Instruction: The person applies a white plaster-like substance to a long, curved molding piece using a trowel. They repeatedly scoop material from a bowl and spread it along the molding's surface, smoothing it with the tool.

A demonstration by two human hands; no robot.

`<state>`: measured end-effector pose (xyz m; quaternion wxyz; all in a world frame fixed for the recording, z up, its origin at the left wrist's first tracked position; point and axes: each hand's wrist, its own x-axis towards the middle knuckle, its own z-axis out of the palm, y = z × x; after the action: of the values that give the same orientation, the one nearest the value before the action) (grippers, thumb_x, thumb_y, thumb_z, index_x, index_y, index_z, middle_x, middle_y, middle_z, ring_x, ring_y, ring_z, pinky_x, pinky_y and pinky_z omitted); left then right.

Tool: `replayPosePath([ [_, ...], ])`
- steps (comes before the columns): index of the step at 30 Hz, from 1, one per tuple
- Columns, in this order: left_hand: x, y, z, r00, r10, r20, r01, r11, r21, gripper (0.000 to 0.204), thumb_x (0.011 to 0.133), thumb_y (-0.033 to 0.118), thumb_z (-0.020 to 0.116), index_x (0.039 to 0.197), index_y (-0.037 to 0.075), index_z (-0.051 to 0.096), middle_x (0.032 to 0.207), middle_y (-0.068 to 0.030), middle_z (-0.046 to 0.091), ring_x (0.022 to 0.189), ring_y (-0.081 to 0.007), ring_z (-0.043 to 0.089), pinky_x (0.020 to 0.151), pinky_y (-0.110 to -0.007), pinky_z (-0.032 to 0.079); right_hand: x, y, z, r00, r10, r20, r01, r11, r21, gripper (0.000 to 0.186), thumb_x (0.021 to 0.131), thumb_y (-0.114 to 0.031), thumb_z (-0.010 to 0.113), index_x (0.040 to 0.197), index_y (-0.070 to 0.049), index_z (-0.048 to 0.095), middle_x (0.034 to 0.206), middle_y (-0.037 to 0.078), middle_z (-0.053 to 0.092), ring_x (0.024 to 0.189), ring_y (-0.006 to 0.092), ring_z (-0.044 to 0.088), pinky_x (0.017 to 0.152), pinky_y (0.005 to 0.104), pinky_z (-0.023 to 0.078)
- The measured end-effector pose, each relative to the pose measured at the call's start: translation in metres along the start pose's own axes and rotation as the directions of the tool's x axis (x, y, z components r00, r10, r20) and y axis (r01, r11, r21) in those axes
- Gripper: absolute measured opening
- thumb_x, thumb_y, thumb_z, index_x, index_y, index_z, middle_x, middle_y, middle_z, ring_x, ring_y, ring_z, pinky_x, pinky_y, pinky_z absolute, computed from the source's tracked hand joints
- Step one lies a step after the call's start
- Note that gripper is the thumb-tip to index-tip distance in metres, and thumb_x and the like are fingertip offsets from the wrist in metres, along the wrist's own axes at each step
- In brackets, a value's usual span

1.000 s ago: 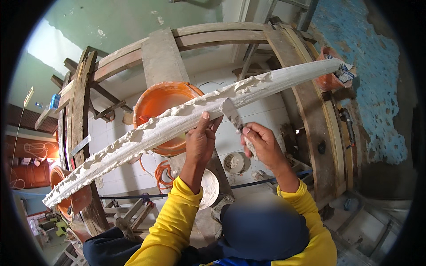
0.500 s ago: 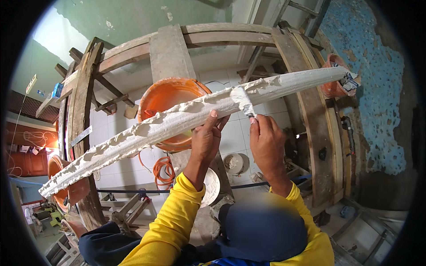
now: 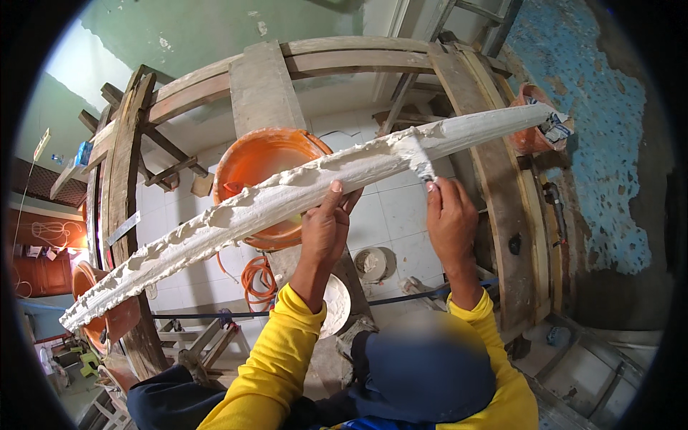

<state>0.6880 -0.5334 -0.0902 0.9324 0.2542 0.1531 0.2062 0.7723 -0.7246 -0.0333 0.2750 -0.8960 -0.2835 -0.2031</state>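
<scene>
A long white plaster moulding (image 3: 287, 203) slants across the view, its low end at the left and its high end at the right. Lumpy wet plaster lines its upper edge and left part. My left hand (image 3: 326, 228) grips it near the middle from below, thumb on the near face and fingers partly hidden behind. In my right hand (image 3: 453, 221) is a putty knife (image 3: 413, 156), its plaster-coated blade against the moulding's upper right part. Just behind the moulding sits an orange basin (image 3: 229, 161), partly covered by it.
Wooden scaffold beams (image 3: 204, 89) frame the space, with a plank (image 3: 261, 86) running below the basin. A white tub of plaster (image 3: 335, 304), a coiled orange hose (image 3: 258, 283) and a small round container (image 3: 370, 264) lie lower. Orange buckets (image 3: 529, 136) stand near both moulding ends.
My right hand and the putty knife have moved right along the moulding. Plaster now shows bunched at the blade. My left hand keeps its grip; the view has shifted slightly.
</scene>
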Motion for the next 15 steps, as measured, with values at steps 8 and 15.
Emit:
replayPosePath([
  [8,0.001,-0.001,0.003,1.0,0.0,0.019,0.0,1.0,-0.005,0.044,0.102,0.012,0.063,0.14,0.001,0.045,0.138,-0.0142,0.06,0.13,-0.0274,0.059,0.119,-0.048,0.045,0.019,0.074,-0.019,0.967,0.252,-0.03,-0.253,0.966,-0.052,0.022,0.098,-0.016,0.067,0.112,0.0,0.061,0.093,0.019,0.067,0.075,0.0367,0.067,0.066,0.0458,0.052],
  [15,0.001,0.0,0.002,0.999,0.015,0.029,-0.015,1.0,-0.004,0.048,0.101,0.011,0.064,0.142,0.0,0.043,0.139,-0.0154,0.058,0.131,-0.0287,0.058,0.118,-0.048,0.045,0.081,0.089,-0.084,0.795,0.302,0.526,-0.532,0.765,0.364,0.032,0.091,-0.008,0.073,0.119,0.001,0.059,0.095,0.007,0.061,0.062,0.0111,0.06,0.052,0.0294,0.049],
])
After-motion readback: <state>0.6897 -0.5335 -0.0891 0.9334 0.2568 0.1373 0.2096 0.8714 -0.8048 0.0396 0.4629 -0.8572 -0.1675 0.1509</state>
